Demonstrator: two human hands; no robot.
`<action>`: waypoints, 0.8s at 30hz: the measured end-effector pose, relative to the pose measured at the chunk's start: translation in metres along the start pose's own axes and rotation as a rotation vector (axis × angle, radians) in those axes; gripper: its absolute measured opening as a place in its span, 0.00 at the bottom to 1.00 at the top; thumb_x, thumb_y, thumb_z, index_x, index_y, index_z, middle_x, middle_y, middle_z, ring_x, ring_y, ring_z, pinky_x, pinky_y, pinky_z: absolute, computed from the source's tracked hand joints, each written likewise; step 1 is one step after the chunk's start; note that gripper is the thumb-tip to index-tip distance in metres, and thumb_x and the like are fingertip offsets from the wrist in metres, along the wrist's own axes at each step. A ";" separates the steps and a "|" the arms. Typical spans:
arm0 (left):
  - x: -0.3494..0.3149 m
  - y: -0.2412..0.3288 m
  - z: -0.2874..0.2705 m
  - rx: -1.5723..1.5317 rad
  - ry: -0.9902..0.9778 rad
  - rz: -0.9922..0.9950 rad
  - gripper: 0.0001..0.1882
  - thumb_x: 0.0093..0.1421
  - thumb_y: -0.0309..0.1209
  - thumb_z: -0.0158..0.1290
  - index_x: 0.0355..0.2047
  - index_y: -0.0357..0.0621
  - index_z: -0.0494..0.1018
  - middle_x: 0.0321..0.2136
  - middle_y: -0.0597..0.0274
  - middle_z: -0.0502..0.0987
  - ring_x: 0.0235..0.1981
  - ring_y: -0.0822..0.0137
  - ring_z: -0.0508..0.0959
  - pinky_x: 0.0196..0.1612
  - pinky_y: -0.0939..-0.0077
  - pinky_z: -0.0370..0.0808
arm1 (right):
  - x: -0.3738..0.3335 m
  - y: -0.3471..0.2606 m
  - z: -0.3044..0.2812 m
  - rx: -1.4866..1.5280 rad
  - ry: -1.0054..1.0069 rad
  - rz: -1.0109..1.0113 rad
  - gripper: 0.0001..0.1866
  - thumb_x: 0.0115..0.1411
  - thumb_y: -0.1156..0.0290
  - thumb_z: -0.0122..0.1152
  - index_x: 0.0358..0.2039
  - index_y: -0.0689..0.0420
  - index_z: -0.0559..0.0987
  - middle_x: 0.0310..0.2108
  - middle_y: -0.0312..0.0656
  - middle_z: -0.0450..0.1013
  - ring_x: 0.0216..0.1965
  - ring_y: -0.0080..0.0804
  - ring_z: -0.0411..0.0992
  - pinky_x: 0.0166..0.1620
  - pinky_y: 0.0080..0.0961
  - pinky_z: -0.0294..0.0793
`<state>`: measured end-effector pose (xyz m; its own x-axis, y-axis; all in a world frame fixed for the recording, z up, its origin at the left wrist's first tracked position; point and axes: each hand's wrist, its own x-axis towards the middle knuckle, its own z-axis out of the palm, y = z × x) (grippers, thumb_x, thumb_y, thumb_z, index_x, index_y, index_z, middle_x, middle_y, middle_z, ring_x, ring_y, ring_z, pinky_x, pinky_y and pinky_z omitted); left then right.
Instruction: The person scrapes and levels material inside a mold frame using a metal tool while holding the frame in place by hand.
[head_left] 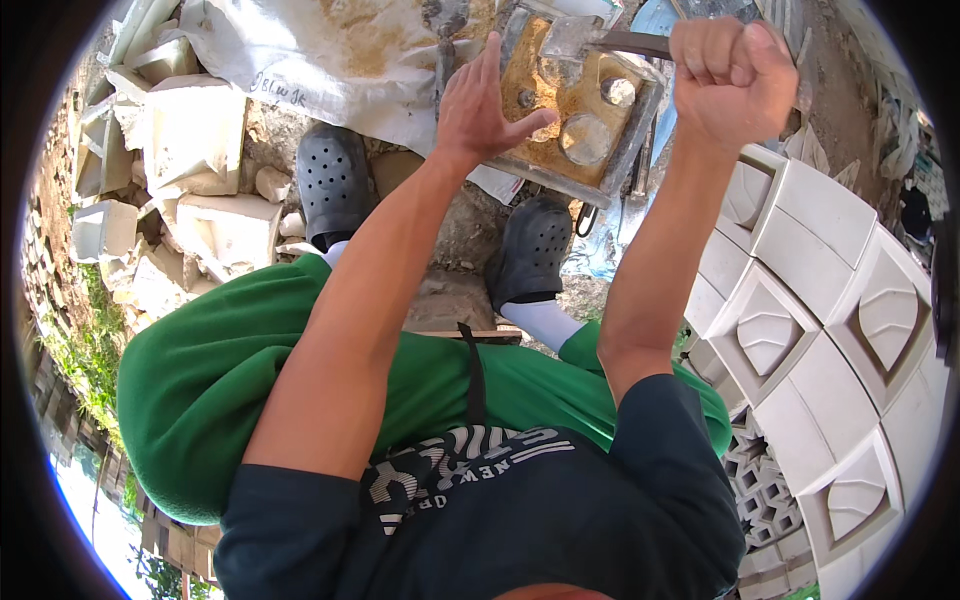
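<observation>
1. Grey rectangular frame (634,135) of sandy-yellow powder (522,72) lies ahead, between my hands.
2. My right hand (735,80): fingers wrapped round the dark handle of a flat-bladed grey trowel (572,38).
3. My left hand (485,115): fingers extended, holding nothing; contact unclear.
4. I'd keep blade flat, strokes light.

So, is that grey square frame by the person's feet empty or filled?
At least partly filled: yellowish-brown sandy material lies inside the grey frame, around round shapes. Its depth, I cannot tell.

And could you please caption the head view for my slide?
Right hand grips a trowel over a sandy, rectangular mould; open left hand at its edge.
</observation>
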<state>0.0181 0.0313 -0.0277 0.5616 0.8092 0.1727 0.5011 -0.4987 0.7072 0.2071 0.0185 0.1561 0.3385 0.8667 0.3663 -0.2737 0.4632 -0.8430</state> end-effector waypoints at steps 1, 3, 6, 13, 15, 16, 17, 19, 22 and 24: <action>0.000 -0.001 0.000 0.010 0.001 0.004 0.65 0.43 0.70 0.57 0.65 0.28 0.46 0.53 0.38 0.68 0.54 0.47 0.69 0.58 0.59 0.63 | -0.004 0.024 -0.002 0.000 0.011 -0.006 0.20 0.61 0.66 0.45 0.12 0.49 0.57 0.08 0.33 0.50 0.10 0.23 0.46 0.17 0.24 0.49; -0.003 -0.003 0.000 0.003 -0.012 0.005 0.65 0.44 0.69 0.57 0.64 0.28 0.46 0.53 0.38 0.68 0.54 0.47 0.69 0.58 0.59 0.63 | -0.009 0.065 0.001 -0.056 0.198 0.134 0.20 0.61 0.67 0.44 0.11 0.48 0.56 0.08 0.31 0.50 0.10 0.21 0.47 0.17 0.23 0.49; -0.004 -0.006 -0.006 -0.001 -0.032 -0.015 0.62 0.46 0.66 0.57 0.65 0.30 0.45 0.55 0.37 0.66 0.56 0.45 0.67 0.59 0.57 0.63 | 0.001 0.039 0.003 -0.027 0.122 0.190 0.20 0.60 0.67 0.44 0.11 0.48 0.56 0.08 0.31 0.50 0.10 0.21 0.47 0.17 0.23 0.48; -0.003 -0.001 -0.003 0.002 -0.037 0.002 0.60 0.49 0.63 0.58 0.66 0.32 0.43 0.58 0.36 0.63 0.59 0.43 0.65 0.60 0.56 0.62 | -0.005 0.049 0.029 -0.240 0.263 0.200 0.18 0.59 0.71 0.45 0.12 0.51 0.59 0.09 0.32 0.52 0.10 0.21 0.47 0.16 0.23 0.47; -0.005 -0.003 -0.005 0.008 -0.039 -0.001 0.60 0.49 0.63 0.58 0.66 0.32 0.43 0.58 0.36 0.63 0.58 0.43 0.65 0.59 0.56 0.62 | -0.003 0.044 0.028 -0.166 0.231 0.175 0.18 0.59 0.72 0.46 0.12 0.51 0.60 0.09 0.32 0.53 0.10 0.20 0.48 0.16 0.23 0.47; -0.006 -0.005 -0.006 0.013 -0.041 -0.008 0.59 0.49 0.62 0.58 0.66 0.32 0.43 0.58 0.36 0.63 0.58 0.43 0.65 0.59 0.56 0.62 | -0.001 0.040 0.026 -0.091 0.198 0.154 0.18 0.59 0.74 0.46 0.12 0.52 0.60 0.09 0.31 0.53 0.10 0.20 0.49 0.16 0.23 0.47; -0.005 -0.005 -0.007 0.018 -0.039 -0.013 0.59 0.49 0.62 0.58 0.66 0.32 0.43 0.58 0.36 0.63 0.58 0.43 0.65 0.59 0.56 0.62 | 0.000 0.032 0.026 -0.085 0.194 0.157 0.18 0.59 0.74 0.46 0.12 0.52 0.60 0.09 0.31 0.53 0.10 0.20 0.49 0.16 0.23 0.47; 0.003 0.006 0.001 -0.001 -0.005 0.025 0.61 0.48 0.65 0.57 0.65 0.29 0.45 0.55 0.37 0.66 0.57 0.45 0.67 0.59 0.58 0.63 | 0.000 0.004 0.022 -0.061 0.139 0.070 0.17 0.58 0.75 0.47 0.13 0.52 0.61 0.10 0.31 0.54 0.10 0.20 0.50 0.15 0.23 0.48; 0.001 -0.001 0.004 0.028 -0.014 0.023 0.61 0.48 0.65 0.57 0.65 0.29 0.45 0.56 0.36 0.66 0.57 0.44 0.68 0.59 0.57 0.63 | -0.008 0.043 0.026 -0.102 0.296 0.104 0.18 0.59 0.74 0.47 0.12 0.52 0.61 0.09 0.31 0.53 0.09 0.20 0.49 0.15 0.22 0.48; -0.002 -0.006 0.005 0.031 -0.003 0.028 0.61 0.48 0.66 0.56 0.65 0.29 0.45 0.56 0.36 0.66 0.56 0.44 0.68 0.59 0.57 0.63 | -0.003 0.047 0.026 -0.108 0.292 0.194 0.19 0.59 0.74 0.47 0.11 0.51 0.60 0.08 0.31 0.54 0.09 0.20 0.50 0.15 0.22 0.48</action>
<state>0.0169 0.0308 -0.0358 0.5778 0.7937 0.1905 0.5053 -0.5311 0.6802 0.1698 0.0431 0.1255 0.5368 0.8399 0.0804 -0.2666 0.2593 -0.9283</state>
